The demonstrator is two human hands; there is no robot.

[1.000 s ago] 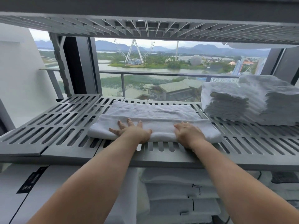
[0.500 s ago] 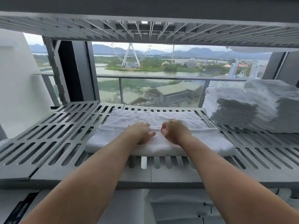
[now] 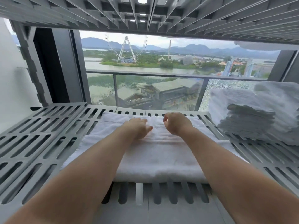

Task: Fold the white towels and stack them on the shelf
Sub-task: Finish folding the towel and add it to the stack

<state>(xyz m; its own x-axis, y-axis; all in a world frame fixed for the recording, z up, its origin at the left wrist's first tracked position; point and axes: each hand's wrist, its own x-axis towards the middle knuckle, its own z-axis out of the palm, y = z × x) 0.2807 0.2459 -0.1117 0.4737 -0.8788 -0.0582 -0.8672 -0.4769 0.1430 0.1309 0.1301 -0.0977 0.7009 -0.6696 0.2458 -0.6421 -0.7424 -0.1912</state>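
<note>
1. L hand [image 3: 137,128]: fingers loose, near-straight, resting on folded towel [image 3: 161,157].
2. R hand [image 3: 178,125]: fingers curled; can't tell if pinching cloth.
3. Towel under both hands' fingers, on shelf [image 3: 40,135]; towel stack [image 3: 258,113] right of R fingers.

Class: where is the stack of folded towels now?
Head view: the stack of folded towels sits at the right end of the shelf, right of the flat towel.

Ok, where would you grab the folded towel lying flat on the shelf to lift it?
Take the folded towel along its thick near edge, a hand toward each end, coming from the front. It lies flat on the slotted shelf, and that rounded fold faces the person, so the layers should stay together.
</note>
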